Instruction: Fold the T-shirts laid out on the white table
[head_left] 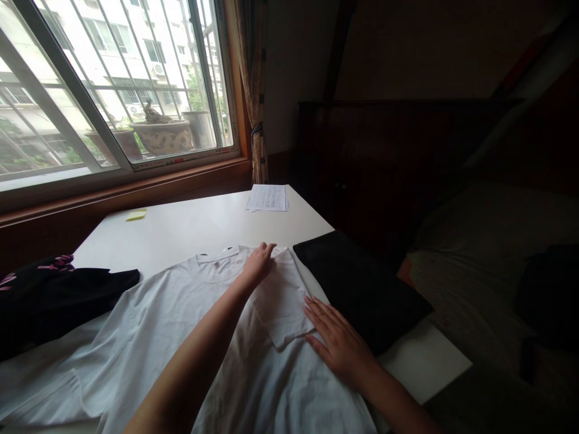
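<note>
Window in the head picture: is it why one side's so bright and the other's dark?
Head view, left: probably, since daylight pours through the window, washing the building outside pale; head view, middle: soft shadows mark folds in the white shirt; head view, right: it's too dark to make out much.

The short-sleeved white cloth T-shirt (176, 307) lies spread out and softly wrinkled across the white tabletop (190, 226), its round neckline toward the far edge and one sleeve folded inward over the body beside the neck.
</note>
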`<control>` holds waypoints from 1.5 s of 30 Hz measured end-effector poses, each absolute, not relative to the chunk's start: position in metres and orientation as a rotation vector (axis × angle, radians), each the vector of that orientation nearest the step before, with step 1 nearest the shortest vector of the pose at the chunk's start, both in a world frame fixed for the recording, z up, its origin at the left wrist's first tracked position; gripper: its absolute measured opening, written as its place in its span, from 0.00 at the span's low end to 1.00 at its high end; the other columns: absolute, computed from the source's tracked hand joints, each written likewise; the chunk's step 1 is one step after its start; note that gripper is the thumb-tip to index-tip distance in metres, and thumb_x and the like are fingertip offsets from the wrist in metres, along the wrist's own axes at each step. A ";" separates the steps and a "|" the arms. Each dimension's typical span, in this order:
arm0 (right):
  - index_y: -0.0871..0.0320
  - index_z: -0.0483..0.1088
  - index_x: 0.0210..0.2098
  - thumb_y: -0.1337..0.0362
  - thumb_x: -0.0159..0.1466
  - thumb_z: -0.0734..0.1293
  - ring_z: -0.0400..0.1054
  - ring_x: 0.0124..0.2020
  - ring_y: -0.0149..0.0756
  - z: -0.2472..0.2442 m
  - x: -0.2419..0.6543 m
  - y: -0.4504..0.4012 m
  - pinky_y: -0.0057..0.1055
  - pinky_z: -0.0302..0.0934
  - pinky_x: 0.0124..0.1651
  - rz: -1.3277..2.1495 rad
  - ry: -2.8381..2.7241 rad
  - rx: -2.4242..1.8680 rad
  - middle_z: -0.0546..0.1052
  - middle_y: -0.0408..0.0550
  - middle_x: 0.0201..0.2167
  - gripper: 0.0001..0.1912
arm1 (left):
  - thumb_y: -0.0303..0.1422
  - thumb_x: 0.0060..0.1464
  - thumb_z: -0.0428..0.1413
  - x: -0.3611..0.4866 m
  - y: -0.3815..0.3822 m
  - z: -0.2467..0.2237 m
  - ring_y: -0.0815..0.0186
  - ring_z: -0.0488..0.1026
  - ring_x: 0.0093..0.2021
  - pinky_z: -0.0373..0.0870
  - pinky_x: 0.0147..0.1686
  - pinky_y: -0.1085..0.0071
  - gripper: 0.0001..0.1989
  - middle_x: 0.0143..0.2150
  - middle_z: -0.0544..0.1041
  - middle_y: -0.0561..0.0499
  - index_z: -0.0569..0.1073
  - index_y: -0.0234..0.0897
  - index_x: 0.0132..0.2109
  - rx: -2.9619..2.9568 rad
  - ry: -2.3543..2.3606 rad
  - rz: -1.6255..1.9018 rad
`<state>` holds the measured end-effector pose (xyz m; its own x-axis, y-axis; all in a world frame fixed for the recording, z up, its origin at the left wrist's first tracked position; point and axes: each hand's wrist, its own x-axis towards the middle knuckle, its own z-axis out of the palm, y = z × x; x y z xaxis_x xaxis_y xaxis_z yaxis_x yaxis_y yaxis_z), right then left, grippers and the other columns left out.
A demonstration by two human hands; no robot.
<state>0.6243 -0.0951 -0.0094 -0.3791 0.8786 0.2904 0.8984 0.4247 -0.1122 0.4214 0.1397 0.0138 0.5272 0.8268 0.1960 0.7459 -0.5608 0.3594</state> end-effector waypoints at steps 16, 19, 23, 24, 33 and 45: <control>0.55 0.60 0.70 0.69 0.69 0.63 0.57 0.70 0.45 0.007 0.622 -0.099 0.51 0.57 0.70 -0.006 -2.445 -1.235 0.70 0.50 0.65 0.30 | 0.50 0.71 0.36 0.433 0.118 -0.005 0.55 0.46 0.76 0.46 0.71 0.44 0.33 0.76 0.50 0.45 0.50 0.38 0.74 2.936 0.851 0.266; 0.55 0.60 0.70 0.69 0.69 0.63 0.62 0.67 0.44 0.008 0.622 -0.100 0.50 0.57 0.69 0.024 -2.463 -1.200 0.70 0.52 0.65 0.30 | 0.49 0.72 0.37 0.437 0.130 -0.004 0.55 0.47 0.76 0.45 0.71 0.45 0.32 0.76 0.50 0.45 0.51 0.39 0.74 2.919 0.919 0.274; 0.56 0.60 0.70 0.71 0.69 0.62 0.62 0.67 0.43 0.007 0.623 -0.099 0.49 0.58 0.69 0.039 -2.477 -1.217 0.69 0.52 0.65 0.30 | 0.47 0.72 0.37 0.437 0.138 -0.003 0.54 0.48 0.75 0.47 0.71 0.45 0.30 0.76 0.51 0.43 0.54 0.39 0.74 2.906 1.020 0.311; 0.56 0.60 0.70 0.71 0.69 0.62 0.62 0.67 0.42 0.007 0.623 -0.099 0.48 0.58 0.69 0.042 -2.479 -1.221 0.69 0.52 0.65 0.30 | 0.46 0.72 0.37 0.435 0.137 -0.002 0.53 0.48 0.75 0.48 0.70 0.44 0.29 0.76 0.51 0.43 0.54 0.40 0.74 2.909 1.045 0.322; 0.58 0.68 0.64 0.72 0.68 0.62 0.69 0.62 0.41 0.007 0.622 -0.098 0.46 0.62 0.67 0.007 -2.400 -1.152 0.75 0.54 0.60 0.25 | 0.48 0.71 0.39 0.422 0.098 -0.003 0.57 0.47 0.76 0.43 0.73 0.49 0.32 0.76 0.50 0.43 0.52 0.38 0.74 3.004 0.618 0.284; 0.57 0.77 0.49 0.72 0.66 0.64 0.75 0.52 0.39 0.013 0.617 -0.104 0.37 0.71 0.54 0.092 -2.245 -1.074 0.82 0.51 0.49 0.15 | 0.48 0.72 0.37 0.431 0.120 -0.002 0.57 0.44 0.76 0.44 0.72 0.49 0.32 0.76 0.47 0.43 0.49 0.35 0.75 2.922 0.915 0.197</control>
<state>0.6167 -0.1035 0.0135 -0.4613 0.7206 0.5175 0.6757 0.6634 -0.3214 0.4311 0.1202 -0.0015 0.8140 0.5722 0.1003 0.5628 -0.8195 0.1081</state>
